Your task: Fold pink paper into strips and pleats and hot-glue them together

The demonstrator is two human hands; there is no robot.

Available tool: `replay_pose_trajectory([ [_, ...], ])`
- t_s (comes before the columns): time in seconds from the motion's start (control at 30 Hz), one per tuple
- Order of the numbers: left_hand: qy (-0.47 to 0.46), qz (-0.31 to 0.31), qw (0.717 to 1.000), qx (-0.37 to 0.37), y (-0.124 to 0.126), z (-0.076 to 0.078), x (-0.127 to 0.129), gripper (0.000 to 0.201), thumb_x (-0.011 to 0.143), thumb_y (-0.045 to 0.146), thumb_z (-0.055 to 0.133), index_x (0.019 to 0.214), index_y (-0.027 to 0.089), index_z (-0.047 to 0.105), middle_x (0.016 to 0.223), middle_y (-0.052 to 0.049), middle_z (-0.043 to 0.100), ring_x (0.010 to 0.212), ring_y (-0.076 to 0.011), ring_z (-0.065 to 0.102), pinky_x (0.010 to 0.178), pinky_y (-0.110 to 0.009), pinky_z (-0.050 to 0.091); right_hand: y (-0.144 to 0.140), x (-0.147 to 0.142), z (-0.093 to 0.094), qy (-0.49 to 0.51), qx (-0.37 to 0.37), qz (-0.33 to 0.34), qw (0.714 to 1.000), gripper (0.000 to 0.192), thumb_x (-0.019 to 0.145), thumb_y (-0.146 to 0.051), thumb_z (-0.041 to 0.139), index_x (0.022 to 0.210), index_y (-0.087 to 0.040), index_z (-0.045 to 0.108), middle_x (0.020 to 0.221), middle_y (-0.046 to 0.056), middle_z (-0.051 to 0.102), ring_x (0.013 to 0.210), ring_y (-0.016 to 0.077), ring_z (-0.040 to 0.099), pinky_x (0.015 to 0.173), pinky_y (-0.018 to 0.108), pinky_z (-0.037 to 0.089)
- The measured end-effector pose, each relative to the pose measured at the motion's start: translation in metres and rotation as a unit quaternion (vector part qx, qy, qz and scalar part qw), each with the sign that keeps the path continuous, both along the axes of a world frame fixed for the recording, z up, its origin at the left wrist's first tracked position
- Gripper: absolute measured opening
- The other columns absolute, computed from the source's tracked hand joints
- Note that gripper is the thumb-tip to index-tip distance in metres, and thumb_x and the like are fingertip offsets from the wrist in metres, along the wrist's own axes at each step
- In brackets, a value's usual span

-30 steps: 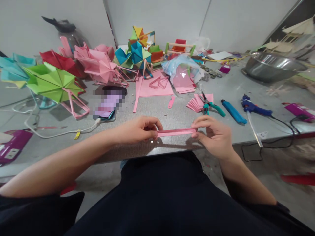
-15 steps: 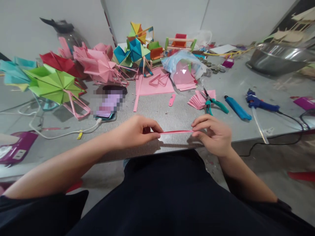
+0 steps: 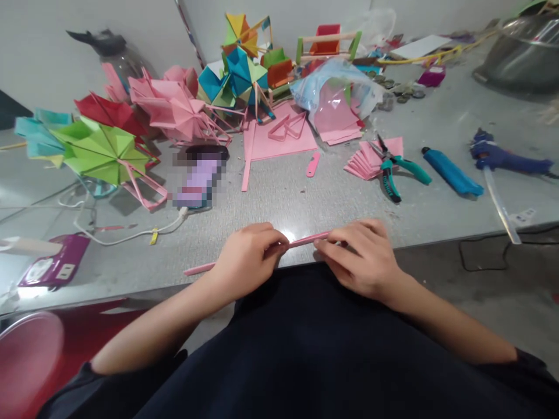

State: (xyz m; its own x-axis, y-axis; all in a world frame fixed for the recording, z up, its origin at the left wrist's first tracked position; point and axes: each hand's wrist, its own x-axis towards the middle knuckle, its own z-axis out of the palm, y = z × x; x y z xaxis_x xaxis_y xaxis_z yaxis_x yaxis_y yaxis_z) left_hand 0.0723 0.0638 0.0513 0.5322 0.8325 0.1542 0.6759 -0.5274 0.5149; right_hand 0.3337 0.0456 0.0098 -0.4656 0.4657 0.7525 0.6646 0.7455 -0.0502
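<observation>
bare table point(image 3: 305, 198) open at 12 o'clock up to the pink sheet point(image 3: 279, 142); phone point(image 3: 198, 180) blocks 10 o'clock, pliers point(image 3: 391, 169) block 2 o'clock.

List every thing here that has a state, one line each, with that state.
pink paper strip: pinched by both hands, its left end poking out past the left hand.
left hand: shut on the strip.
right hand: fingers pinching the strip.
pliers: handles spread, lying on folded pink papers.
plastic bag: open, pink sheets inside.
phone: cable plugged in.
</observation>
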Motion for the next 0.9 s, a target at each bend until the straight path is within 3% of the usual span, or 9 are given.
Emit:
replay_pose_trajectory([
  [0.33, -0.027, -0.002, 0.999, 0.017, 0.0, -0.009, 0.001, 0.021, 0.094, 0.003, 0.064, 0.089, 0.018, 0.078, 0.087, -0.004, 0.075, 0.083, -0.0183, 0.069, 0.074, -0.031, 0.049, -0.007, -0.01, -0.008, -0.073, -0.028, -0.038, 0.996, 0.016, 0.109, -0.03, 0.066, 0.111, -0.019, 0.076, 0.102, 0.007, 0.079, 0.091, 0.0221, 0.067, 0.085, 0.04, 0.042],
  [0.53, -0.001, -0.003, 0.999, 0.052, 0.0, -0.009, 0.002, 0.02, 0.1, 0.009, 0.062, 0.094, 0.018, 0.079, 0.091, -0.005, 0.074, 0.088, -0.0211, 0.067, 0.08, -0.036, 0.049, -0.01, -0.014, -0.008, -0.073, -0.033, -0.037, 0.996, 0.018, 0.107, -0.03, 0.066, 0.114, -0.016, 0.075, 0.103, 0.01, 0.078, 0.096, 0.0254, 0.067, 0.086, 0.041, 0.046],
  [0.7, 0.044, -0.031, 0.989, 0.138, -0.011, -0.013, 0.01, 0.024, 0.108, 0.018, 0.057, 0.114, 0.021, 0.08, 0.103, -0.007, 0.076, 0.096, -0.0244, 0.065, 0.085, -0.041, 0.047, -0.008, -0.016, -0.009, -0.062, -0.043, -0.025, 0.997, 0.023, 0.107, -0.033, 0.067, 0.114, -0.013, 0.076, 0.1, 0.011, 0.077, 0.093, 0.0256, 0.067, 0.085, 0.04, 0.05],
  [0.8, 0.087, -0.005, 0.97, 0.227, -0.022, -0.018, 0.02, 0.022, 0.108, 0.022, 0.06, 0.119, 0.019, 0.079, 0.11, -0.01, 0.078, 0.101, -0.028, 0.065, 0.086, -0.046, 0.044, -0.008, -0.016, -0.007, -0.061, -0.045, -0.024, 0.997, 0.025, 0.107, -0.032, 0.066, 0.116, -0.011, 0.076, 0.099, 0.012, 0.076, 0.093, 0.0258, 0.067, 0.085, 0.04, 0.051],
  [0.9, 0.107, -0.002, 0.949, 0.297, -0.031, -0.024, 0.027, 0.025, 0.106, 0.019, 0.06, 0.125, 0.014, 0.076, 0.104, -0.01, 0.078, 0.097, -0.0275, 0.064, 0.085, -0.046, 0.043, -0.01, -0.016, -0.005, -0.066, -0.057, -0.028, 0.996, 0.025, 0.107, -0.03, 0.064, 0.119, -0.011, 0.077, 0.103, 0.013, 0.076, 0.096, 0.026, 0.067, 0.087, 0.04, 0.052],
])
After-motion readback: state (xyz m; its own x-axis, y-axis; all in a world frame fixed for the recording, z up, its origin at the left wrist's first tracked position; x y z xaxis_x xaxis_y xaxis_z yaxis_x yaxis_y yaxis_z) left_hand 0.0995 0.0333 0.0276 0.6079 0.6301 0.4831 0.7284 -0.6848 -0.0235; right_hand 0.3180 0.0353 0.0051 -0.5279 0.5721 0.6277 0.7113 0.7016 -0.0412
